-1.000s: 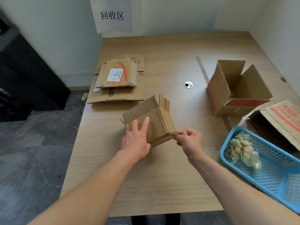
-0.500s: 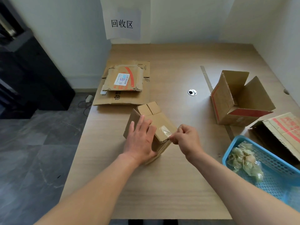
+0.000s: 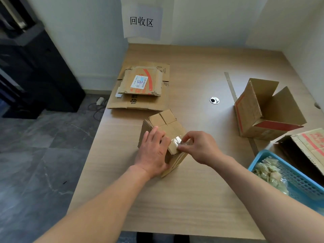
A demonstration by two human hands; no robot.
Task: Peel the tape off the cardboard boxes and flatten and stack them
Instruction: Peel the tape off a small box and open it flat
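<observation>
The small cardboard box (image 3: pixel 164 128) sits on the table (image 3: pixel 192 199) in front of the person, tilted, with its far flaps closed and its near end partly hidden behind both hands. The left hand (image 3: pixel 152 152) lies on the box's left side with fairly straight fingers pressing against it, and the palm covers that face so its lower edge cannot be seen. The right hand (image 3: pixel 199 149) has thumb and forefinger pinched on a strip of clear tape (image 3: pixel 176 140) at the box's near top edge. The strip shows only as a glossy patch, and how much of it is lifted is hard to make out. Behind the box, near the table's left edge, lies a stack of flattened boxes (image 3: pixel 140 88), the upper one bearing a label too small to read. An open box (image 3: pixel 259 111) lies on its side well apart at the right. Nearer, a third box (image 3: pixel 310 146) is cut off by the right edge of the view. A blue basket (image 3: pixel 298 183), also cut off, holds a wad of peeled tape (image 3: pixel 268 174). A paper sign (image 3: pixel 142 21) hangs on the wall.
</observation>
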